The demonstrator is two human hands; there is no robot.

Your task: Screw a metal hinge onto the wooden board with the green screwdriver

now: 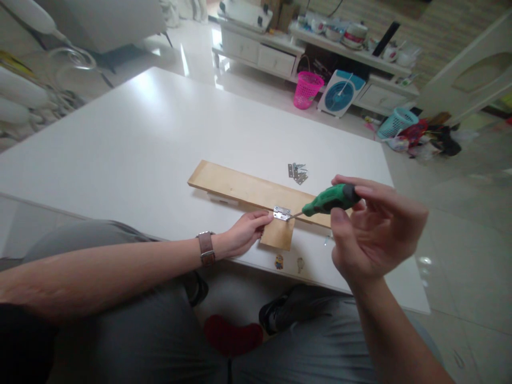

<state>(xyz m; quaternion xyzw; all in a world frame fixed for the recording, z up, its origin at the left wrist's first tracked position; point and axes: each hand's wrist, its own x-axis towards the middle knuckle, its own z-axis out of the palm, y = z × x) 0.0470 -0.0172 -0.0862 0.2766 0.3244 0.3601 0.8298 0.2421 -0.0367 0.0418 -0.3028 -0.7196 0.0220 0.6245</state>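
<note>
A long wooden board (240, 186) lies on the white table (140, 138), with a small wooden piece (278, 234) set against its near edge. A metal hinge (281, 213) spans the two. My left hand (246, 232) presses on the small piece beside the hinge, fingers curled against its edge. My right hand (372, 229) grips a green-handled screwdriver (330, 199) whose tip touches the hinge.
Spare hinges and screws (298, 172) lie on the table beyond the board. A loose screw (327, 240) rests near the table's front edge. On the floor behind stand a pink basket (307, 89), a fan (341, 93) and a teal basket (397, 121).
</note>
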